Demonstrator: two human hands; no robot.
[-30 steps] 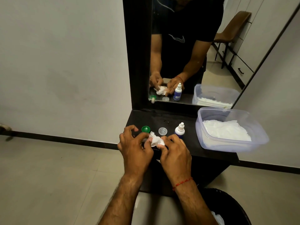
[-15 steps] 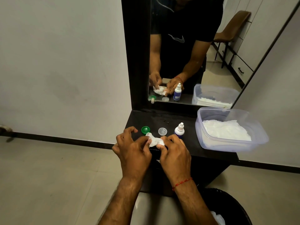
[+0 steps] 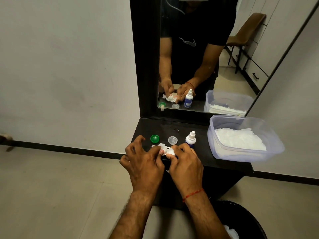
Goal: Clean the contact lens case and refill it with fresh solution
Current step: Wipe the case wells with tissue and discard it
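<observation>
Meeting over the front edge of a black shelf [image 3: 222,163], both hands close on a small white bundle. The left hand [image 3: 144,163] pinches a crumpled tissue [image 3: 162,145] between thumb and forefinger, its other fingers curled and lifted off the shelf. The right hand [image 3: 187,165] has its fingers bent tightly round a small, rounded white piece, which seems to be the lens case [image 3: 170,151]. Most of it is hidden by fingers and tissue, so its shape is hard to make out. The tissue is pressed against this piece, and the two thumbs lie almost touching. A red thread [image 3: 193,194] circles the right wrist.

Just behind the hands, three things stand in a row on the shelf. A green cap [image 3: 154,138] is on the left, a clear cap [image 3: 173,140] is in the middle with its open side up, and a small dropper bottle [image 3: 190,139] with a white nozzle stands upright on the right, close to the right knuckles. Farther right, a clear plastic tub [image 3: 246,153] overhangs the shelf edge and holds a layer of white tissues [image 3: 238,140].

A mirror [image 3: 198,57] in a dark frame rises from the back of the shelf. It reflects the caps, bottle, tub and both hands around the white wad. Below the shelf at the lower right is a dark round bin [image 3: 253,223], with something white lying inside.
</observation>
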